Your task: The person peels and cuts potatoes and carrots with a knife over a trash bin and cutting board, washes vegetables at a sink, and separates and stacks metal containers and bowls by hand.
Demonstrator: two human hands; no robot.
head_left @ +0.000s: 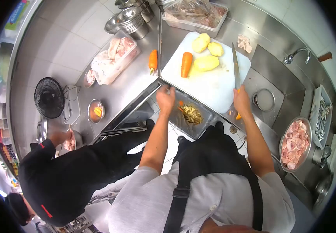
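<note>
Head view: the right hand (242,101) is closing around the handle of a knife (236,64), and the blade is pointing forward from that grip over the right side of a white cutting board (214,87); whether it is touching the board, I cannot tell. To the left of this grip, the left hand (165,99) is curling near the board's lower left corner; it is blurring, so I cannot tell whether its fingers are pinching anything.

Forward of both hands and between them, a carrot (186,65) is lying on the board, with three peeled potatoes (206,63) resting to its right. Another carrot (153,61) is lying off the board, forward and slightly left of the left hand. Just right of the left hand and lower down, a bin (183,130) is holding peelings (192,115). Right of the knife grip, a sink (261,77) is opening in the counter. Far left of both hands, a co-worker's hand (61,136) is reaching to some meat (70,140).
</note>
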